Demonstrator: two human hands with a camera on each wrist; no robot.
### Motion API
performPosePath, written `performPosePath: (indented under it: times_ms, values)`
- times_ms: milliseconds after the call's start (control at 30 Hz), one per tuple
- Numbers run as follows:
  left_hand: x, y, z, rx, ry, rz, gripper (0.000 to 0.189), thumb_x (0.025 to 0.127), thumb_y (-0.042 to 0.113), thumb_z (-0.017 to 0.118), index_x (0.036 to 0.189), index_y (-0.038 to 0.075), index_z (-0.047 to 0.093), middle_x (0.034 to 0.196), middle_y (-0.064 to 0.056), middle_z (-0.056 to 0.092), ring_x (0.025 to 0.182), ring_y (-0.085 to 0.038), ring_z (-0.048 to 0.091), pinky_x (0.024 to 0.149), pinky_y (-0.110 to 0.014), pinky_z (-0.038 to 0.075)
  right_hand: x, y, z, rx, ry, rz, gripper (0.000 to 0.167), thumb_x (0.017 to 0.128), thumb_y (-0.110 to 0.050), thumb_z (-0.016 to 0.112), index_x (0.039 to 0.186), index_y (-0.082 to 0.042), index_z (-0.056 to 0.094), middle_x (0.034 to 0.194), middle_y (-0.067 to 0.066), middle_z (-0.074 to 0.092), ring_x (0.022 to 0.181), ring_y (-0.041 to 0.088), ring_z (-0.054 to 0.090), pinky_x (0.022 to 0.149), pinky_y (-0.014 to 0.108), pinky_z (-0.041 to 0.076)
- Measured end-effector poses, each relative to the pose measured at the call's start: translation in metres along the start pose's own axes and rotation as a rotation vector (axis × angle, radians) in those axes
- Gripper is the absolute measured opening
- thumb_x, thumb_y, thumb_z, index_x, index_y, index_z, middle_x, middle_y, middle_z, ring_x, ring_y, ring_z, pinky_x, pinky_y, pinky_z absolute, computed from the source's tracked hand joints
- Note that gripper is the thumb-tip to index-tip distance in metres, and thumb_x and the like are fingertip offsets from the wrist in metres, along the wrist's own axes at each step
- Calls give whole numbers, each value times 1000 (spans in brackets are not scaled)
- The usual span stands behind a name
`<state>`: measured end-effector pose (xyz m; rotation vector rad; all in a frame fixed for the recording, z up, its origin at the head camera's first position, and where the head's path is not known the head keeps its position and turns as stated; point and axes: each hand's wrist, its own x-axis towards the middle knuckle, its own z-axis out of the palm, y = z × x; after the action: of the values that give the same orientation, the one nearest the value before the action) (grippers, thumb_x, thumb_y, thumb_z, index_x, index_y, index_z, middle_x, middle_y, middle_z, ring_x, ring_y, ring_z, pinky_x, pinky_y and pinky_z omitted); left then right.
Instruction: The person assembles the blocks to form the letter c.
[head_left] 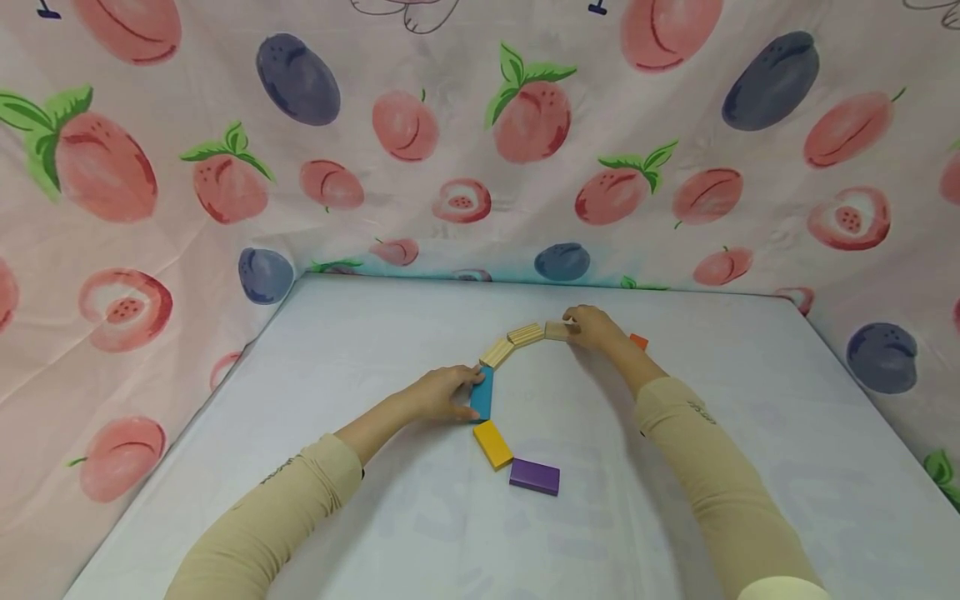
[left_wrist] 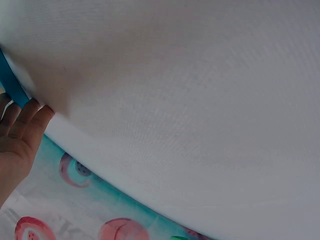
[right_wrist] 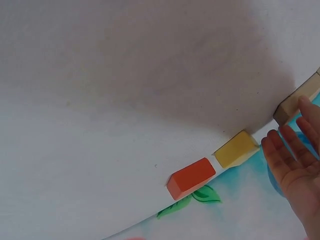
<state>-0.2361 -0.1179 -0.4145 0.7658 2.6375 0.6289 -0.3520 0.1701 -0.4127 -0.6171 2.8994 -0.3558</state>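
Observation:
Flat blocks form a curve on the white table. My left hand (head_left: pixel 442 393) holds the blue block (head_left: pixel 483 395) by its ends, fingers at the far end and thumb at the near end. In the left wrist view, part of the blue block (left_wrist: pixel 11 82) shows beside the fingers. At the far right of the curve, my right hand (head_left: pixel 596 327) pinches a plain wooden block (head_left: pixel 557 331), its thumb on the near side. Two more wooden blocks, one (head_left: pixel 526 335) beside it and one (head_left: pixel 497 353) closer to the blue block, fill the arc between the hands.
A yellow block (head_left: pixel 492 445) and a purple block (head_left: pixel 535 477) continue the curve toward me. Right of the right hand lie another yellow block (right_wrist: pixel 236 149) and an orange-red block (right_wrist: pixel 191 178). A fruit-printed cloth (head_left: pixel 465 242) borders the table (head_left: pixel 360 333).

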Motion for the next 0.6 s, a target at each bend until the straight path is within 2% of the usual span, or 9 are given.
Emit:
performPosePath:
  times_ms: [267,467,600]
  values:
    - [-2,3,0,-3,6,8,62,84,24,72,135,0,48,148,-13,40,137,-29,37,114,-44,31,-5,-2,-4,19,15,13,38,88,-8,62,123,7,55,122,28,56,114,41,53,98,50,46]
    - [-3,2,-1,-4,6,-9,62,84,25,72,136,1,48,149,-12,39,139,-28,35,115,-43,30,-7,-5,-4,43,30,24,37,90,-8,60,123,7,55,122,28,57,114,40,53,97,50,46]
    - [-2,2,-1,-8,10,5,62,84,24,72,135,0,48,148,-13,39,138,-29,36,114,-43,30,-12,-6,-4,54,69,13,34,92,-8,58,122,6,56,121,27,58,114,40,54,97,50,46]
